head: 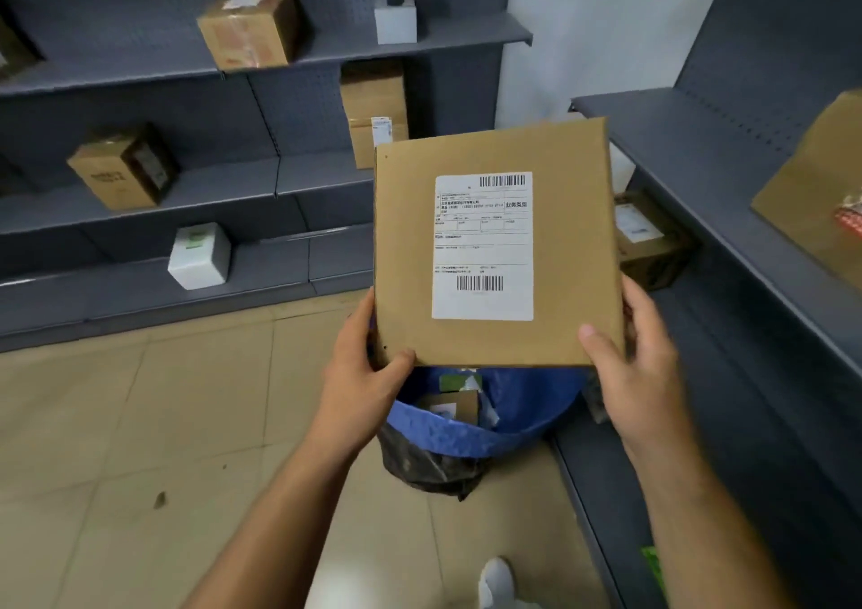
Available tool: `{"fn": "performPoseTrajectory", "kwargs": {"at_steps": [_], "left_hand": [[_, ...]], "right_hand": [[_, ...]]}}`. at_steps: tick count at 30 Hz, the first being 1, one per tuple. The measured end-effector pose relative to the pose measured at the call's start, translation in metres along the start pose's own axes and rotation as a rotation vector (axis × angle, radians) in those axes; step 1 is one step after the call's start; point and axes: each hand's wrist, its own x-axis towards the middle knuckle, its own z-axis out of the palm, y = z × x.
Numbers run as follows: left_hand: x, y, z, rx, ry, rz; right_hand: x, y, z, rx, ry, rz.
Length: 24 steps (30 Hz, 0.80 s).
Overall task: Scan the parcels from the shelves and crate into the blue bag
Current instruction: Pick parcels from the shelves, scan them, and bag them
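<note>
I hold a flat brown cardboard parcel (406, 235) upright in front of me, its white shipping label (483, 244) with two barcodes facing me. My left hand (366, 375) grips its lower left corner, thumb on the front. My right hand (634, 366) grips the lower right corner, thumb on the front too. Directly below the parcel stands the blue bag (466, 436), open, with small parcels (455, 405) inside. No scanner is in view.
Grey shelves (186, 184) on the left carry brown boxes (249, 30) (123, 168) (375, 114) and white boxes (395, 16) (199, 256). The right shelf unit (746, 282) holds a brown box (648, 240) and a large carton (816, 189). Beige tiled floor (140, 422) lies on the left.
</note>
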Motion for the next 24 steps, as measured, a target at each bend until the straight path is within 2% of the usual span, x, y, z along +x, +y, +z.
{"fn": "performPoseTrajectory", "kwargs": {"at_steps": [7, 12, 18, 24], "left_hand": [[0.047, -0.063, 0.052, 0.145, 0.023, -0.148], [0.070, -0.137, 0.075, 0.267, -0.074, -0.322], [0.094, -0.213, 0.093, 0.256, -0.199, -0.559], [0.114, -0.267, 0.108, 0.314, -0.273, -0.610]], "right_hand": [[0.063, 0.084, 0.030, -0.129, -0.138, 0.200], [0.070, 0.162, 0.057, -0.232, -0.205, 0.388], [0.073, 0.230, 0.088, -0.322, -0.267, 0.585], [0.090, 0.291, 0.115, -0.419, -0.293, 0.654]]}}
